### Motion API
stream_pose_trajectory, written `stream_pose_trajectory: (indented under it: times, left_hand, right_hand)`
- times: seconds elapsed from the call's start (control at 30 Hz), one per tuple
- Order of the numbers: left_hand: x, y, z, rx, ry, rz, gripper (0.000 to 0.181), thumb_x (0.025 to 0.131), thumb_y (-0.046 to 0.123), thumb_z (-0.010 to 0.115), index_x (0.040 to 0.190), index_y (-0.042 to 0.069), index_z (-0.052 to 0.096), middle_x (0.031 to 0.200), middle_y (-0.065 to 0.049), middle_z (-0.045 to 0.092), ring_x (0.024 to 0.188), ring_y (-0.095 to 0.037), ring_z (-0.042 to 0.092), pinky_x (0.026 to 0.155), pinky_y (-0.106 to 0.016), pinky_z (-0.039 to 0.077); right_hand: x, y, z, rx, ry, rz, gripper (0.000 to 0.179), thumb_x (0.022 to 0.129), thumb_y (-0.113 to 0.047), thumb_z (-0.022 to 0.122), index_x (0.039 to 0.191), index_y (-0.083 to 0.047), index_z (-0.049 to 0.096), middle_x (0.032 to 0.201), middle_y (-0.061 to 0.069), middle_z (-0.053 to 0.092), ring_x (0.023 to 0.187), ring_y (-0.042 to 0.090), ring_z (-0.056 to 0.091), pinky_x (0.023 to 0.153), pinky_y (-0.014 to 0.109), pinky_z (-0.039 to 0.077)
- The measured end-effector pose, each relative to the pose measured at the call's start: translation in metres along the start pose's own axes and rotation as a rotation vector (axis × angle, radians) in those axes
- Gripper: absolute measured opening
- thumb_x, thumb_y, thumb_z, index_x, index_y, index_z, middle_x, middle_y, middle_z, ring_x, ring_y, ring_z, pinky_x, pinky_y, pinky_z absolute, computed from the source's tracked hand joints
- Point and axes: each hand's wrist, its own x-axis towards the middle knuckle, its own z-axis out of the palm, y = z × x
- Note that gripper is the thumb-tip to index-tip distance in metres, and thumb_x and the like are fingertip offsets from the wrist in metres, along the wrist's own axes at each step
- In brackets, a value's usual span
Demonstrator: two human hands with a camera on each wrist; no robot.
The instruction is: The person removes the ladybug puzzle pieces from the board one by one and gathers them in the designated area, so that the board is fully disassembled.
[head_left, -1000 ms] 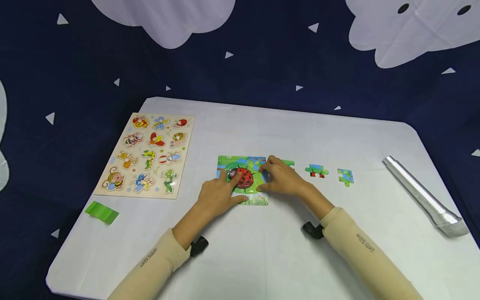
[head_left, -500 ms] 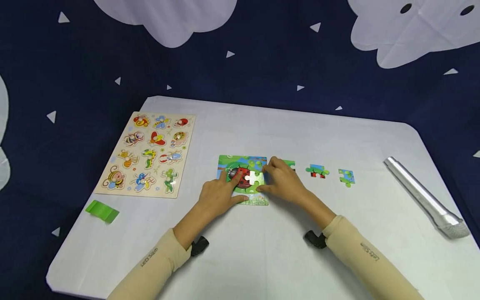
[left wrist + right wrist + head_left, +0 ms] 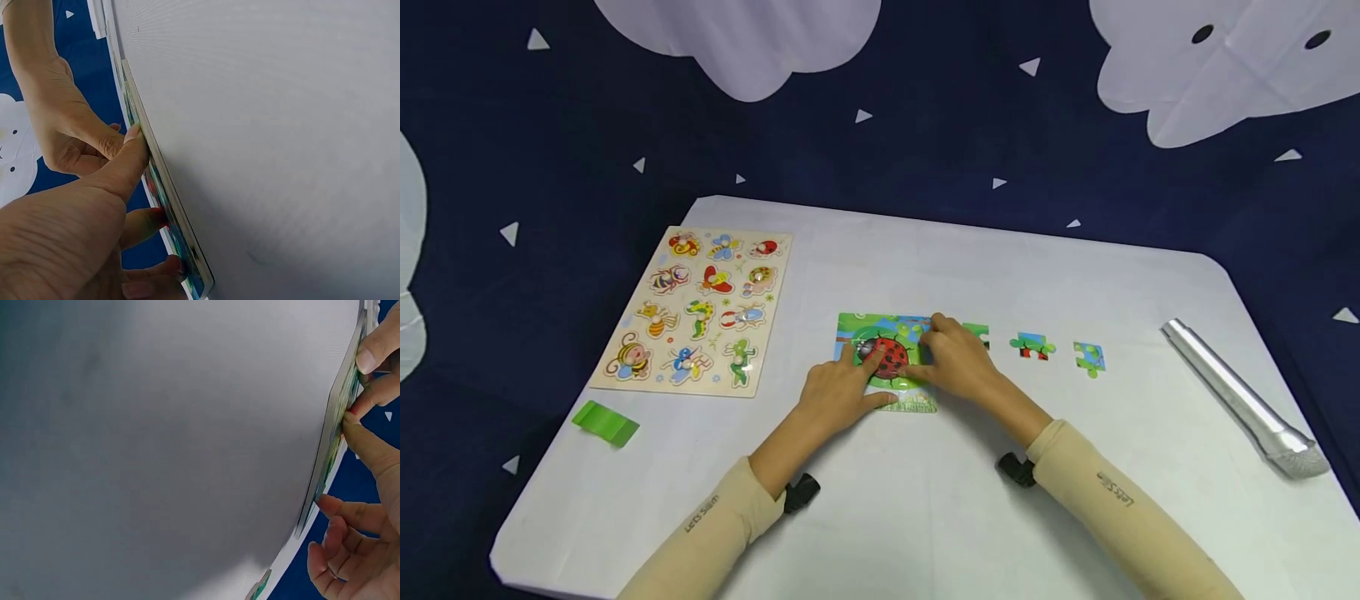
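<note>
A ladybug jigsaw puzzle (image 3: 917, 403) lies on the white table between both hands. My left hand (image 3: 837, 396) rests on its left part with fingers spread, the thumb along the near edge, and fingertips on the picture. From the right, my right hand (image 3: 958, 362) reaches over the puzzle. Its thumb presses close to the ladybug's right side, and the index finger lies near the upper right corner; the other fingers bend loosely in the right wrist view. The puzzle's upper right part is hidden under that hand.
Right of the puzzle lie three loose jigsaw pieces: one partly hidden piece (image 3: 977, 331), a middle piece (image 3: 1032, 347) and a far piece (image 3: 1089, 358). A wooden insect peg board (image 3: 718, 379) and a green strip (image 3: 605, 423) are left. A silver microphone-shaped object (image 3: 1240, 396) lies right.
My right hand has shifted left onto the puzzle, its thumb now farther over the picture. A white, piece-shaped patch on the ladybug half a second ago now shows red. The left hand stays put.
</note>
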Motion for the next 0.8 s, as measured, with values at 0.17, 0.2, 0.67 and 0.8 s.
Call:
stream_pose_trajectory:
  times: [0.17,0.2,0.67,0.8]
  left_hand:
    - [0.0,0.001,0.001,0.01,-0.008,0.001,0.079,0.086,0.07,0.058,0.149,0.023,0.048,0.138,-0.028,0.052,0.058,-0.026,0.058,0.05,-0.034,0.044]
    - [0.0,0.001,0.001,0.013,-0.008,0.003,0.079,0.086,0.07,0.058,0.149,0.023,0.048,0.137,-0.027,0.052,0.058,-0.025,0.057,0.05,-0.034,0.044]
    - [-0.001,-0.001,0.0,-0.003,0.005,0.005,0.078,0.086,0.069,0.059,0.148,0.023,0.049,0.136,-0.028,0.053,0.055,-0.025,0.055,0.048,-0.033,0.044]
    - [-0.001,0.0,0.001,-0.009,0.005,0.004,0.079,0.086,0.069,0.059,0.148,0.023,0.048,0.135,-0.027,0.053,0.056,-0.026,0.056,0.05,-0.034,0.045]
  right_hand:
    - [0.0,0.003,0.001,0.015,0.005,-0.063,0.057,0.077,-0.047,0.083,0.108,0.001,0.074,0.095,0.008,0.053,0.079,0.019,0.05,0.069,0.034,0.047]
    - [0.001,0.004,0.002,0.034,0.003,-0.079,0.056,0.078,-0.045,0.083,0.11,0.0,0.073,0.096,0.007,0.053,0.08,0.019,0.05,0.069,0.034,0.047]
    - [0.011,0.011,0.006,0.159,-0.038,-0.21,0.04,0.083,-0.031,0.081,0.105,0.001,0.075,0.092,0.003,0.05,0.078,0.013,0.046,0.067,0.028,0.043]
    - [0.011,0.01,0.005,0.143,-0.033,-0.205,0.039,0.081,-0.031,0.081,0.103,0.001,0.075,0.091,0.003,0.05,0.076,0.013,0.046,0.065,0.028,0.043]
